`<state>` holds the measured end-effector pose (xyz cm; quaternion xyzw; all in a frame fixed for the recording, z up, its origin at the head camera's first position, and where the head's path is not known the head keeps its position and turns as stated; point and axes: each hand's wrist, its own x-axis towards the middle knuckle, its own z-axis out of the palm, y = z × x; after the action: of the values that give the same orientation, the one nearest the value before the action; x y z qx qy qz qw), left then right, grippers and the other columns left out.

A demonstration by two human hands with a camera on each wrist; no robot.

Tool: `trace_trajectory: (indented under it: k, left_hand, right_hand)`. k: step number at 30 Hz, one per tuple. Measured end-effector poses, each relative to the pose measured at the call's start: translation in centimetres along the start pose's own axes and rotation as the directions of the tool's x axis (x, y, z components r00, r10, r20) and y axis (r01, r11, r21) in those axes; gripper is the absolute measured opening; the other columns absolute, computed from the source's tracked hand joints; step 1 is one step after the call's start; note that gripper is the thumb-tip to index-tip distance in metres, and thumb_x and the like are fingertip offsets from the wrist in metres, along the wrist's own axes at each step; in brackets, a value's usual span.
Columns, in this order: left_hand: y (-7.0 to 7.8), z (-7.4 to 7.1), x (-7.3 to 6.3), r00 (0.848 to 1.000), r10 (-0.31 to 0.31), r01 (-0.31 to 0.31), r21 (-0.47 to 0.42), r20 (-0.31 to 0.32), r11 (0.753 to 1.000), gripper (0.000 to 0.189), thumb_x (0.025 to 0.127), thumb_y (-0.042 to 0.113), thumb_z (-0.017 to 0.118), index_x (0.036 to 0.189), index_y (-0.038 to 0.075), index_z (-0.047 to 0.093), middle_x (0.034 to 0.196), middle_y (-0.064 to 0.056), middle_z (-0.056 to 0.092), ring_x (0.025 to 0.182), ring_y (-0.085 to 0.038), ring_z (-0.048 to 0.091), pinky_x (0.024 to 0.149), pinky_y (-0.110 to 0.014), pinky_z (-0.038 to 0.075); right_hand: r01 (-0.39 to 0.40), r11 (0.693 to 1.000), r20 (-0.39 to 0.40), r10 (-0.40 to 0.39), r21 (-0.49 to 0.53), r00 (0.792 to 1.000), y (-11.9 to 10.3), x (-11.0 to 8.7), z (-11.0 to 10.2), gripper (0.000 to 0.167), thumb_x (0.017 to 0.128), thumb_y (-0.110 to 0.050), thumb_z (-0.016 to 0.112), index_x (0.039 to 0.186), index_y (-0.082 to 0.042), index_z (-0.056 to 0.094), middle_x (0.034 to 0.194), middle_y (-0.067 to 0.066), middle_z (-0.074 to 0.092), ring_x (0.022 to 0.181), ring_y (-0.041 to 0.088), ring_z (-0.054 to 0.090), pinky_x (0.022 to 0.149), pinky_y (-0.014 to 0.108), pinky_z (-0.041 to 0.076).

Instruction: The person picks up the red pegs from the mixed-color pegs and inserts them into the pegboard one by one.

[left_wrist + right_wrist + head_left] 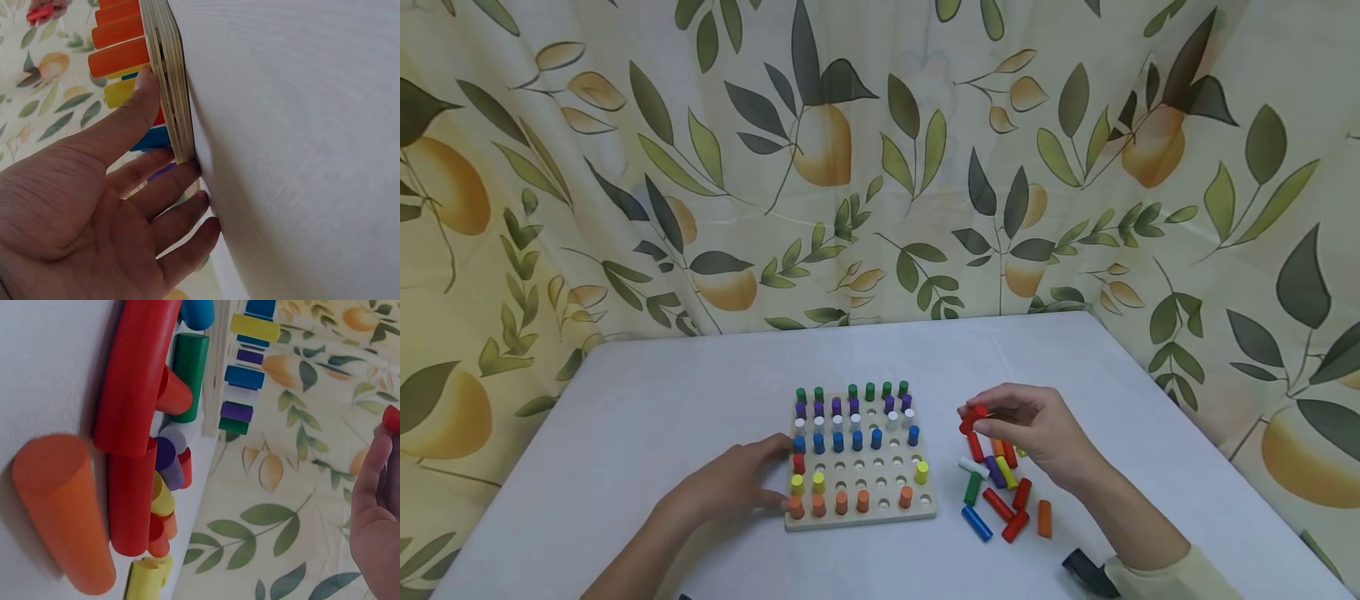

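Observation:
A wooden pegboard (883,517) lies on the table with rows of coloured pegs standing in it: green at the back, then purple, white, blue, one red peg (798,463), yellow, and orange at the front. My left hand (733,479) rests at the board's left edge. In the left wrist view its thumb touches the side near an orange peg, with the fingers loosely spread along the edge. To the right of the board, my right hand (1037,427) pinches red (973,416) between thumb and fingertips, a peg held above the loose pile.
Loose pegs lie right of the board, among them a blue peg (977,524), a green peg (972,488), an orange peg (1045,518) and several red ones. A black object (1088,573) shows by the right sleeve. Patterned curtain (880,167) hangs behind the white table (700,383).

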<state>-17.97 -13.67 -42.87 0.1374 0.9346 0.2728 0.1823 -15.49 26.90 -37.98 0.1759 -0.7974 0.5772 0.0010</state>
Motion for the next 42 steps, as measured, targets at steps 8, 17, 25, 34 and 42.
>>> trace_trajectory:
  k: [8,17,25,34,42]
  left_hand:
    - [-0.1,0.1,0.1,1.0,0.001,-0.001,0.006,-0.008,1.0,0.077,0.074,0.027,0.095,0.142,0.016,0.06,0.146,-0.009,0.059,0.139,-0.04,0.047,0.107,-0.065,0.041]
    - [0.0,0.0,-0.2,1.0,-0.004,0.004,-0.003,-0.007,1.0,0.076,0.074,0.025,0.095,0.141,0.014,0.061,0.144,-0.009,0.06,0.139,-0.04,0.047,0.108,-0.065,0.04]
    - [-0.3,-0.1,-0.4,1.0,-0.004,0.004,-0.007,-0.013,1.0,0.076,0.074,0.026,0.095,0.141,0.015,0.061,0.145,-0.01,0.059,0.139,-0.041,0.047,0.108,-0.065,0.041]
    - [0.0,-0.2,-0.3,1.0,-0.004,0.004,0.0,-0.007,1.0,0.077,0.075,0.026,0.095,0.142,0.015,0.061,0.147,-0.01,0.058,0.139,-0.041,0.046,0.108,-0.065,0.04]
    - [0.3,0.0,-0.1,1.0,-0.004,0.004,-0.002,-0.001,1.0,0.076,0.074,0.024,0.095,0.141,0.015,0.061,0.147,-0.011,0.057,0.14,-0.04,0.046,0.108,-0.064,0.041]
  right_hand:
    - [-0.006,0.999,0.034,0.005,0.036,0.999,-0.1,0.5,1.1,0.027,0.095,-0.009,0.076,0.119,0.001,0.071,0.117,0.012,0.074,0.103,0.03,0.071,0.087,0.035,0.06]
    - [-0.018,0.998,0.088,0.013,0.056,0.996,0.1,0.9,2.1,0.022,0.096,-0.011,0.076,0.117,-0.005,0.073,0.116,0.012,0.073,0.101,0.033,0.071,0.084,0.036,0.061]
    - [-0.014,0.998,0.122,0.005,0.069,0.992,0.0,1.2,2.5,0.023,0.095,-0.011,0.076,0.117,-0.005,0.073,0.117,0.013,0.072,0.103,0.033,0.071,0.088,0.036,0.06]
    - [-0.02,0.998,0.095,0.015,0.057,0.995,0.0,1.0,2.6,0.022,0.095,-0.011,0.077,0.117,-0.007,0.074,0.116,0.011,0.073,0.102,0.032,0.071,0.087,0.036,0.06]
    - [-0.038,0.998,0.11,0.033,0.048,0.993,0.3,0.9,3.2,0.024,0.096,-0.014,0.076,0.119,-0.007,0.074,0.117,0.012,0.072,0.102,0.032,0.071,0.087,0.035,0.06]
